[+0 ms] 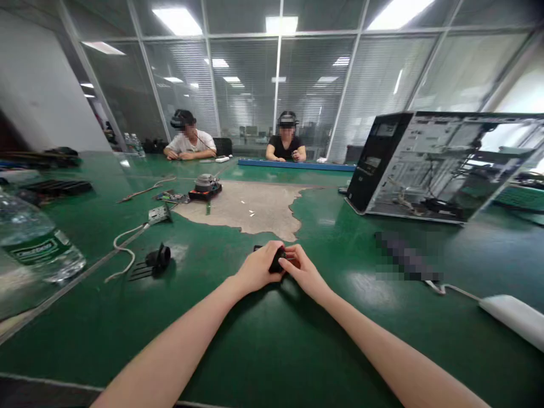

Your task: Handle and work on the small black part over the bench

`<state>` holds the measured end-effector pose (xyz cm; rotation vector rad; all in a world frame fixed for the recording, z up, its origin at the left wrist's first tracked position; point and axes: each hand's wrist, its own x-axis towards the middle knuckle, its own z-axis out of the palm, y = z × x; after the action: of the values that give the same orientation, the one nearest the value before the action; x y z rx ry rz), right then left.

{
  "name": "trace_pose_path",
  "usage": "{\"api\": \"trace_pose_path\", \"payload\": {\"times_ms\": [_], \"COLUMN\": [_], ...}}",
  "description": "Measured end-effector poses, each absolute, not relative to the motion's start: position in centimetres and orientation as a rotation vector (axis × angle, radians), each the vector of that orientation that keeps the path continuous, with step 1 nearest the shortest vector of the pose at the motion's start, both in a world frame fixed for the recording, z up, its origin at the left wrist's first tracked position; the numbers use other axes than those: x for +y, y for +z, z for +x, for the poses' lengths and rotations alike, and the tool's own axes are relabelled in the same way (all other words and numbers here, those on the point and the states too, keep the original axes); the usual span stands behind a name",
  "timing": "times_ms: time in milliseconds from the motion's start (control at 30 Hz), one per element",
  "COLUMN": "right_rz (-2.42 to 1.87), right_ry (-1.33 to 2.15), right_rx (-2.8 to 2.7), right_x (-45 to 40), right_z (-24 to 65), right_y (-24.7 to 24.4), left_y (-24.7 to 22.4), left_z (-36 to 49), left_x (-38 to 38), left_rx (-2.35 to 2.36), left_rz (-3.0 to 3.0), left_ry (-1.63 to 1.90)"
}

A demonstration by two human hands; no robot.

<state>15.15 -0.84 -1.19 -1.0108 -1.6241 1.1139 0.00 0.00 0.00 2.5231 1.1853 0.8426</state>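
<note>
- Left hand [260, 265], fingers curled, and right hand [306, 276], fingertips pinched, hold a black part [276, 262] left of the computer case [369, 164]
- Farther left of the case: water bottle [40, 246], black cylindrical piece [158, 259]

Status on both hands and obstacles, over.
Left hand holding small black part. Right hand at its right side. Computer case right, bottle left, neither in the way.
</note>
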Motion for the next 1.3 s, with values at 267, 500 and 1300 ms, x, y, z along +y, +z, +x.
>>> {"api": "trace_pose_path", "payload": {"times_ms": [267,500,1300], "right_rz": [-0.982,-0.991,-1.006], "right_ry": [1.132,1.096,1.137], "right_rx": [-1.600,-1.604,-1.561], "right_x": [-1.04,-1.16,-0.66], "right_z": [14.97,14.98,15.12], "right_y": [-0.70,-0.66,-1.22], "left_y": [0.47,0.49,0.54], "left_z": [0.00,-0.13,0.02], "left_x": [-0.33,-0.29,-0.48], "left_rx": [1.193,1.111,1.159], "left_rz": [2.511,2.584,2.657], "left_ry": [0.856,0.859,0.833]}}
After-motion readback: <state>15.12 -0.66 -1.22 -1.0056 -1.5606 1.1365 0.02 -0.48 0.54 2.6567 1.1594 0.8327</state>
